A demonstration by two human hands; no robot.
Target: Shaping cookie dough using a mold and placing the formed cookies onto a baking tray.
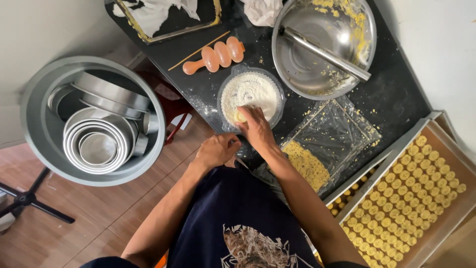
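Right hand [255, 126] reaches into the clear plastic container of flour [250, 92] on the dark surface [396, 94]; its fingers are pinched together on a small yellow piece of dough [240, 116], which lies at the near edge of the flour. Left hand [216, 150] rests at the surface's front edge, just beside the right wrist, fingers curled in a loose fist; whether it holds anything cannot be told.

Step in hand, as judged: coating the dough piece in flour. The next move would call for lifting the piece clear without dropping it, and shaking off loose flour over the container.

Surroundings: an orange ridged plastic mould [215, 56] and a thin wooden stick [198, 51] lie beyond the container. A steel mixing bowl [302, 69] with yellow crumbs and a metal bar across it stands to the right. A plastic sheet [342, 131] carries more yellow dough [305, 164]. A tray [448, 218] of shaped yellow cookies [411, 198] sits at lower right. A grey tub [42, 129] of nested round tins [96, 146] stands apart, at left.
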